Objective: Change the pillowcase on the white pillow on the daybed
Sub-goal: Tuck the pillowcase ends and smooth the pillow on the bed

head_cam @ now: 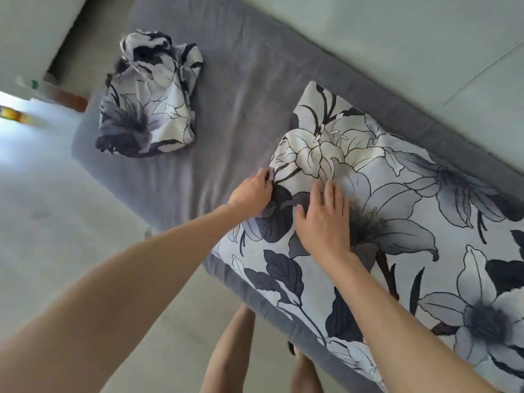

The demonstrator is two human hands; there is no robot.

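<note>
The pillow [397,222] lay on the grey daybed [226,109], already inside a floral pillowcase [354,154] printed with pale lilies and dark leaves. The person stood at the bed's edge, both bare arms reaching forward. The right hand [323,219] lay flat on top of the pillow, fingers straight and slightly spread, palm down on the cloth near the pillow's end. Just to the left of it, the left hand [251,191] sat at that same end, fingers curled in and pinching the edge of the pillowcase where the fabric bunched. Well beyond the left hand, farther along the daybed, a second floral pillowcase [147,97] lay crumpled in a heap, apart from the pillow. Pale floor [56,222] showed under the left arm.
</note>
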